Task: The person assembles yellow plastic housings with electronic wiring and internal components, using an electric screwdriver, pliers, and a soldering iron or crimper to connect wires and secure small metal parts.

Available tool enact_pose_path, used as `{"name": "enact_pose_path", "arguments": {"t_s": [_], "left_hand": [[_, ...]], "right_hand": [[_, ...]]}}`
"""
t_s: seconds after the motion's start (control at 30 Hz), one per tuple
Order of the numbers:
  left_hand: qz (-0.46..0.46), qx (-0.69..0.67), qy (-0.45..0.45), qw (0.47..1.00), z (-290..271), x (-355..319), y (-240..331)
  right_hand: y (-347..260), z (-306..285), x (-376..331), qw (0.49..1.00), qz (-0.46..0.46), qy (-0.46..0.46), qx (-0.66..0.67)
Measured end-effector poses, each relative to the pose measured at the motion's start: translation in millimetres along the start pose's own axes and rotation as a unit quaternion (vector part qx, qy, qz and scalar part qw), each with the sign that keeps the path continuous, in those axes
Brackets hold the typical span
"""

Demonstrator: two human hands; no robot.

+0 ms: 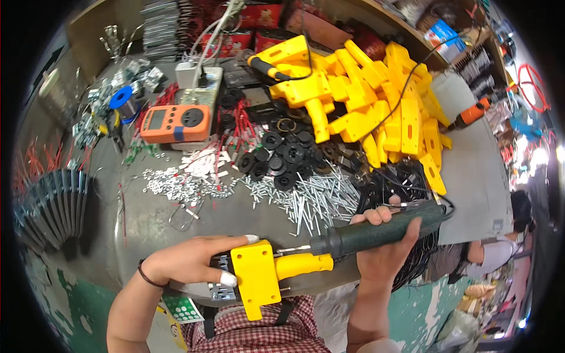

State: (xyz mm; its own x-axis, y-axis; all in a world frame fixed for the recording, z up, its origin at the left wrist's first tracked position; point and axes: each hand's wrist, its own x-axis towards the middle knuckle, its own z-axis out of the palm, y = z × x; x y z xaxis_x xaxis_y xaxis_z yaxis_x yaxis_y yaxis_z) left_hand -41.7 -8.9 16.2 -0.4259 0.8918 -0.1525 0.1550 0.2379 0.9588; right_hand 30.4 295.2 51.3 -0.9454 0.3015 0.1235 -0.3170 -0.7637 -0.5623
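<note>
My left hand (187, 259), with white coverings on two fingertips, grips a yellow plastic tool housing (254, 281) near the table's front edge. A shiny metal bracket (223, 292) protrudes from its left side. The housing's handle points right. My right hand (385, 250) is wrapped around a dark electric screwdriver (376, 230), held almost level with its cord trailing off at the right. The screwdriver's thin bit points left and reaches a screw (287, 252) at the housing's upper right side. A second screw (285, 289) sticks out below the handle.
Behind my hands lie long silver screws (306, 197), black round plastic parts (285, 156) and small nuts (176, 183). Yellow housings (376, 100) are heaped at the back right. An orange multimeter (175, 123) stands back left. Fanned dark plates (56, 203) sit far left; another person (482, 256) is at right.
</note>
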Motion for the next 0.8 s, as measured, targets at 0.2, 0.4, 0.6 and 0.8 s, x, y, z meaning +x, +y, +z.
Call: {"name": "enact_pose_path", "arguments": {"t_s": [0.2,0.4,0.6,0.8], "left_hand": [[-0.016,-0.029,-0.002,0.999,2,5,-1],[-0.038,-0.026,0.01,0.999,2,8,4],[-0.053,-0.042,0.029,0.997,1,4,9],[-0.068,-0.025,0.02,0.997,0,14,13]], "right_hand": [[-4,-38,-12,0.992,0.014,0.108,0.064],[5,-41,-8,0.994,0.019,0.075,0.079],[12,-41,-7,0.991,0.037,0.087,0.089],[12,-37,-5,0.99,0.039,0.117,0.065]]}}
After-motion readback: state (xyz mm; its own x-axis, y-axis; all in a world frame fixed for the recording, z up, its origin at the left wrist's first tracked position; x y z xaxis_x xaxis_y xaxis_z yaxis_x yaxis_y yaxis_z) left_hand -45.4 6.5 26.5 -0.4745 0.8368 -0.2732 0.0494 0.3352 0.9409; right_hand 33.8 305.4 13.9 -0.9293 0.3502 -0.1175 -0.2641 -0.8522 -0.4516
